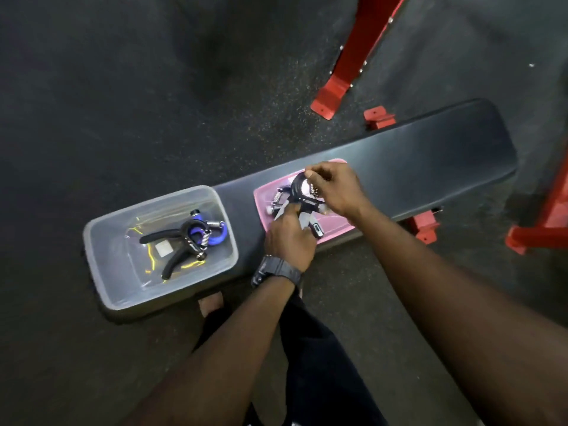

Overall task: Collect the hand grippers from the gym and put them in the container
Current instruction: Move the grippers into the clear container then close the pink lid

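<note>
Head view looks straight down on a long black padded gym bench (pixel 415 155) that runs across a dark speckled rubber floor (pixel 107 87), and I see both of my bare hands working over its middle. My left hand (pixel 290 238), with a dark wristwatch (pixel 276 270) strapped just behind it, is curled around the lower handles of a black hand gripper with metal springs (pixel 302 198). My right hand (pixel 336 189) pinches the top loop of that same gripper between thumb and fingertips, so both hands are closed on it. The gripper sits over a flat pink plastic lid (pixel 335 230) that lies on the bench; I cannot tell whether the gripper is touching the lid or lifted just clear of it. A second spring and a white knob show at the gripper's left side, but I cannot tell if they belong to another piece underneath.

Just beside the lid, at the bench's near-left end, stands a clear rectangular plastic container (pixel 104 241). Inside it lie two more hand grippers tangled together: one with black foam handles (pixel 159 236) and one with blue handles (pixel 219 235), their springs touching. Red steel frame legs (pixel 362 53) stand on the floor beyond the bench. My dark trouser leg (pixel 313 348) shows between my forearms.
</note>
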Available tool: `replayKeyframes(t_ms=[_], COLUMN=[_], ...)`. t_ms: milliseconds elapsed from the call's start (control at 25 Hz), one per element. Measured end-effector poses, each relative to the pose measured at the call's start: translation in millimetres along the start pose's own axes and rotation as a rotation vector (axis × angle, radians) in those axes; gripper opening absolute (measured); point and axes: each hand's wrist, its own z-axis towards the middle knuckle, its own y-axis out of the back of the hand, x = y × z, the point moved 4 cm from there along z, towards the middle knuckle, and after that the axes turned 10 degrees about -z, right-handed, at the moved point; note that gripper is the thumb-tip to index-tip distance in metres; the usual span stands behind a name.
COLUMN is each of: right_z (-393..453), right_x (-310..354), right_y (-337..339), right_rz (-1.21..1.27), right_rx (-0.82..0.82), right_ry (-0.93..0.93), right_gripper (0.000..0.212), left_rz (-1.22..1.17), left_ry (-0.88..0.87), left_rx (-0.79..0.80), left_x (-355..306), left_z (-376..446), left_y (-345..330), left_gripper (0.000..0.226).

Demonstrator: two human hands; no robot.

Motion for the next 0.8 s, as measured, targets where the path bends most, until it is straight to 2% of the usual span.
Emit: replayKeyframes(t_ms=[160, 240, 320, 400, 520, 600, 720, 800], right_z=[5, -6, -22, -25, -23, -21, -15, -12], right_x=[-49, -63, -63, -60, -60, -61, -59, -62], right_y=[-6, -14, -24, -31, -43, -48, -55, -61], right_rz=[0.358, 0.333, 0.319, 0.165, -0.187, -0.286, -0.453, -0.540], right_rx=[0.072, 0.228, 0.424, 0.435, 0.316, 0.214, 0.059, 0.030], right_ry=[-0.245, -0.317, -0.307, -0.205, -0.103, -0.102, -0.045, -0.053], right_gripper=[0.023, 0.033, 0.039, 0.036, 0.040, 0.041, 0.040, 0.037], left_rz=[-0.309, -0.593, -0.828, -0.901, -0.713, -0.505, -0.105, -0.075], left_ry=[0.094, 0.201, 0.308, 0.370, 0.396, 0.350, 0.235, 0.217], left_rx=[-0.008, 0.013, 0.051, 0.069, 0.033, -0.010, -0.164, -0.150], left_x=[24, 31, 38, 51, 64, 70, 75, 76], left_z=[26, 28, 31, 37, 45, 50, 51, 52], left_y=[-28, -25, -20, -20, -29, -36, -36, -43], left_gripper=[0.030, 0.031, 0.029, 0.028, 0.024, 0.023, 0.022, 0.025])
